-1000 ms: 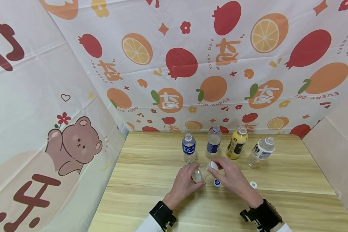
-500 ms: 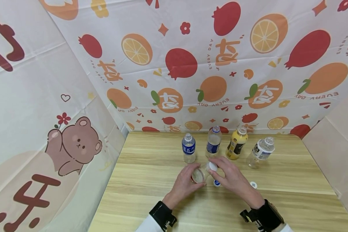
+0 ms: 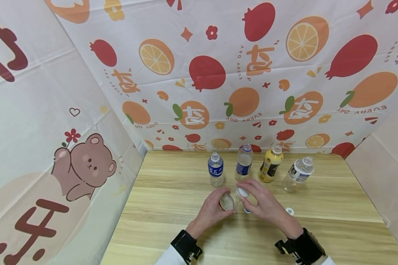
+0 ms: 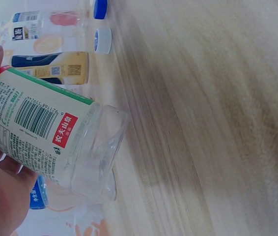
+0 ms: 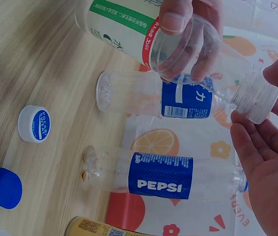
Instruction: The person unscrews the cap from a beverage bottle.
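Note:
A clear plastic bottle (image 4: 36, 118) with a white, green and red label tilts above the table, its neck toward the right. My left hand (image 3: 212, 209) grips it around the body, thumb on one side and fingers on the other. At the neck, my right hand (image 3: 268, 206) pinches a white cap (image 5: 263, 102) between thumb and fingers. The cap sits on the bottle's mouth; how tight it is cannot be seen. Just under the right hand lies a white cap with a blue top (image 5: 35, 124), partly covered by the fingers in the head view.
Behind the hands stand a blue-labelled bottle (image 3: 216, 170), a Pepsi bottle (image 5: 161, 174), a yellow bottle (image 3: 271, 163) and a clear bottle with a white and dark label (image 3: 298, 175), all capless. A blue cap (image 5: 5, 188) and another white cap (image 3: 290, 211) lie on the wooden table (image 3: 159, 191).
My right hand has shifted slightly left and its fingers have turned on the white cap. The blue-topped cap is more covered now. My left hand keeps its hold, barely moving.

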`<state>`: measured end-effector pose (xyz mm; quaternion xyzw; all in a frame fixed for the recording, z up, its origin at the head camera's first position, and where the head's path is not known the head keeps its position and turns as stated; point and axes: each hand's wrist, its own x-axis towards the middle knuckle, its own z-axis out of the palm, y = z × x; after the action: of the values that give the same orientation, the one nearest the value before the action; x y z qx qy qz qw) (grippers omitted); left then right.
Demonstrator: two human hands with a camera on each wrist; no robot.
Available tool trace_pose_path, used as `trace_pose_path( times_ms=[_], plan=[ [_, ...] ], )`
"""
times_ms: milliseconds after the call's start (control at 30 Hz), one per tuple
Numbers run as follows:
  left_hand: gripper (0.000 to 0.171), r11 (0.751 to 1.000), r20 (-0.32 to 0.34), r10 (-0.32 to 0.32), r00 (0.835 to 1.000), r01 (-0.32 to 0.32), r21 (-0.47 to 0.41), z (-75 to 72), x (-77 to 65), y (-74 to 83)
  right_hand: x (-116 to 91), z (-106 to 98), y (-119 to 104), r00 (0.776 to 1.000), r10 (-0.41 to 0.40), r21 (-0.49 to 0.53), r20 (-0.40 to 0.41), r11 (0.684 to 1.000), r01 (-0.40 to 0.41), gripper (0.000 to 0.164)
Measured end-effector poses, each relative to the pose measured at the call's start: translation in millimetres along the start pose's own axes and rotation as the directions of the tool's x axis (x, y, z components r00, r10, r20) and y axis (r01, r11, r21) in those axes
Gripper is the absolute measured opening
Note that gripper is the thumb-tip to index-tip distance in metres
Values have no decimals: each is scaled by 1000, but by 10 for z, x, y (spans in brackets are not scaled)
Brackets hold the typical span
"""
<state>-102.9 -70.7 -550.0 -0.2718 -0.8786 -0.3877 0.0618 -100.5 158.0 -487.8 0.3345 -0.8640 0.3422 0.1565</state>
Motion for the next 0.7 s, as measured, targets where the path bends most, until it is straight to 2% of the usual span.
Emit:
trace_pose_path(
  times_ms=[167,333,433,533,600,700],
  plan=[
    [74,1000,-17,18,1000,-18,15,4,-5,4,0,3,0,1000,4,21,9,1000,-4,54],
    [75,997,-37,-10,999,13,75,3,-10,11,-6,16,-26,997,83,42,3,996,-83,66],
    [76,988,-73,0,997,11,154,0,-8,11,-14,27,-43,980,198,38,-7,980,-197,64],
    [77,973,-105,27,994,-2,233,-4,-5,4,-13,38,-54,953,304,23,-14,953,-304,58],
    [77,962,-121,49,991,-14,273,-4,-4,-5,-8,48,-55,939,343,9,-9,939,-343,55],
    [77,957,-123,59,991,-21,291,-7,-3,-9,-4,58,-57,931,365,0,-3,931,-365,52]
  ],
)
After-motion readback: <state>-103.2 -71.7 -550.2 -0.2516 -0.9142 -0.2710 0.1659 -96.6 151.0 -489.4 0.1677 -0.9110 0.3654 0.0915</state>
